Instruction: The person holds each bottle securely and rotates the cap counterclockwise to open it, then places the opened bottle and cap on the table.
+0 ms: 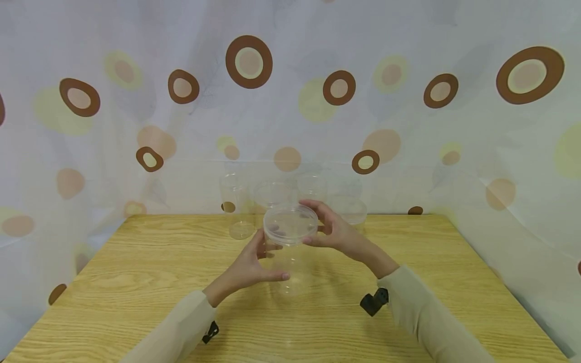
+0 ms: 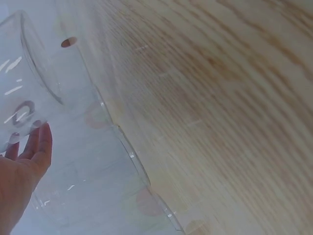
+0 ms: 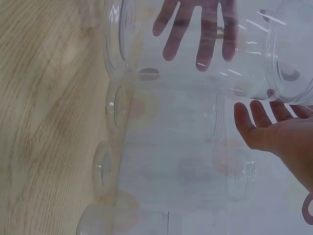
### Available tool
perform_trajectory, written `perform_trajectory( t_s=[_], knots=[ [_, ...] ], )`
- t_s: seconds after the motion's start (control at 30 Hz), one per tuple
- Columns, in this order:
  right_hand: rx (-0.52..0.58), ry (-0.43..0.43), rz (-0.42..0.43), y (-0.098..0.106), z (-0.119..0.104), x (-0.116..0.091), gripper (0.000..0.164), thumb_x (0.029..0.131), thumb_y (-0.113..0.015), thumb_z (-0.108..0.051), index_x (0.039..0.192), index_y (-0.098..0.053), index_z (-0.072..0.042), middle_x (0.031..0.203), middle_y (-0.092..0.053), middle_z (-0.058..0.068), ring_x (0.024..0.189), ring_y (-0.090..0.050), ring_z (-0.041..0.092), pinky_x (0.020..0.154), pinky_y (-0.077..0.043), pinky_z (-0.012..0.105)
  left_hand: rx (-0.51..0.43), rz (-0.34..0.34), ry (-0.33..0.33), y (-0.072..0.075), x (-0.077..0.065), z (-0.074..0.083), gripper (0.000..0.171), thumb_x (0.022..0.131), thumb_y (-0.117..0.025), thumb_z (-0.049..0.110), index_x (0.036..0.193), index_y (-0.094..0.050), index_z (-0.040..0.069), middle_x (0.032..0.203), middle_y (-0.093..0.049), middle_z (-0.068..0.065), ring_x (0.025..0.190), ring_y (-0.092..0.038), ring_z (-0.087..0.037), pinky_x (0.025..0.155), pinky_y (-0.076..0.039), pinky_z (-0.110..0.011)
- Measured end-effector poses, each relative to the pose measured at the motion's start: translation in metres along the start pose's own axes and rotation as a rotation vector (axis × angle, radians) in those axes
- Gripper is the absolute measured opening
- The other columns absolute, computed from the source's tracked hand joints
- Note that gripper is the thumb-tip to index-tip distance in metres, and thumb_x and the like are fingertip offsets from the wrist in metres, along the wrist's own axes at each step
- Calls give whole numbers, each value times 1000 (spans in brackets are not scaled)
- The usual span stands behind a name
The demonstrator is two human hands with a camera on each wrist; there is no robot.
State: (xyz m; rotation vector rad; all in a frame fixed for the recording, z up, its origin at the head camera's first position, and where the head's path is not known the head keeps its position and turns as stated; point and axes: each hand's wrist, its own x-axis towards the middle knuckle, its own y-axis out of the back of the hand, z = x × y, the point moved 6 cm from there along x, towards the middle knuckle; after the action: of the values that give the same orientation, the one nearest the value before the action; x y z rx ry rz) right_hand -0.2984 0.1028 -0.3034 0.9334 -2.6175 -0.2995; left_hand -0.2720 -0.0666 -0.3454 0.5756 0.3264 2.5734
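Observation:
A clear, see-through jar (image 1: pixel 294 269) stands upright between my hands near the middle of the wooden table, with a clear round lid (image 1: pixel 290 224) on top. My left hand (image 1: pixel 249 264) holds the jar's body from the left, thumb in front and fingers behind. In the right wrist view, the left hand's spread fingers (image 3: pixel 208 36) show through the wall. Up at the rim, my right hand (image 1: pixel 338 229) grips the lid's right side, thumb at the front and fingers toward the back. The right wrist view shows this hand (image 3: pixel 279 125) beside the lidded end.
Behind the held jar, several more clear containers line the table's back edge: a tall one (image 1: pixel 241 229) at left, others in the middle, and a low one (image 1: pixel 351 209) at right. A patterned curtain (image 1: pixel 290 116) hangs behind the wooden table (image 1: pixel 136 282).

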Motion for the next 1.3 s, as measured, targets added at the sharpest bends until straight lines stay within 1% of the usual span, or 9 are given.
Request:
perform_trajectory(
  t_s=[0.17, 0.43, 0.6, 0.73, 0.83, 0.93, 1.07, 1.17, 1.3],
  knots=[
    [20, -2, -20, -1, 0, -1, 80, 82, -69, -24, 144, -20, -19, 145, -26, 10, 125, -35, 33, 87, -48, 37, 2, 7, -14, 0, 1, -11, 101, 67, -80, 5, 145, -16, 19, 141, -37, -14, 119, -47, -41, 94, -39, -56],
    [-132, -14, 212, -6, -5, -5, 85, 76, -74, -26, 142, -22, -16, 142, -32, 9, 128, -34, 29, 100, -35, 51, 52, 53, -8, 4, 5, -27, 96, 67, -82, 16, 141, -22, 30, 138, -38, -4, 119, -50, -30, 93, -39, -57],
    [-137, -18, 290, -8, -7, -6, 82, 76, -75, -22, 140, -26, -12, 137, -37, 9, 126, -35, 26, 101, -33, 52, 44, 47, 5, 3, 5, -29, 96, 68, -81, 16, 141, -22, 31, 140, -36, -3, 121, -47, -35, 95, -38, -56],
    [-103, -10, 258, -8, -5, -4, 81, 77, -74, -24, 139, -26, -9, 137, -37, 10, 125, -36, 28, 100, -35, 51, 33, 41, -2, 1, 4, -23, 99, 68, -80, 9, 144, -19, 23, 140, -36, -10, 120, -46, -39, 94, -39, -56],
    [-39, -9, 171, -6, -3, -2, 79, 78, -73, -28, 140, -26, -12, 140, -34, 10, 123, -37, 30, 96, -41, 45, 22, 29, -14, 0, 1, -9, 99, 67, -79, 5, 144, -18, 17, 138, -38, -14, 118, -48, -39, 93, -40, -55],
    [33, -4, 67, -4, -1, 0, 77, 80, -71, -28, 141, -26, -16, 140, -32, 11, 121, -39, 29, 89, -46, 39, 1, 10, -13, 0, -2, 2, 100, 68, -79, 4, 145, -17, 16, 138, -38, -15, 117, -49, -38, 94, -39, -55],
    [83, 3, -11, -2, 2, 1, 79, 81, -70, -25, 143, -22, -14, 141, -30, 13, 121, -38, 25, 89, -46, 35, -9, -3, -10, -1, -2, 2, 102, 68, -79, 5, 146, -15, 19, 139, -37, -13, 118, -49, -36, 95, -38, -57],
    [95, -5, -13, -2, 2, 1, 84, 80, -71, -26, 145, -18, -12, 143, -27, 13, 123, -36, 29, 89, -46, 36, 5, 3, -9, 0, -2, 2, 101, 67, -80, 5, 145, -17, 18, 139, -38, -13, 118, -49, -36, 94, -38, -57],
    [37, -15, 64, -2, 1, -1, 88, 79, -72, -29, 145, -16, -14, 146, -23, 11, 125, -34, 35, 89, -47, 41, 30, 27, 0, 1, -1, 2, 98, 67, -79, 5, 144, -19, 17, 138, -38, -14, 119, -48, -37, 94, -39, -55]
  ],
)
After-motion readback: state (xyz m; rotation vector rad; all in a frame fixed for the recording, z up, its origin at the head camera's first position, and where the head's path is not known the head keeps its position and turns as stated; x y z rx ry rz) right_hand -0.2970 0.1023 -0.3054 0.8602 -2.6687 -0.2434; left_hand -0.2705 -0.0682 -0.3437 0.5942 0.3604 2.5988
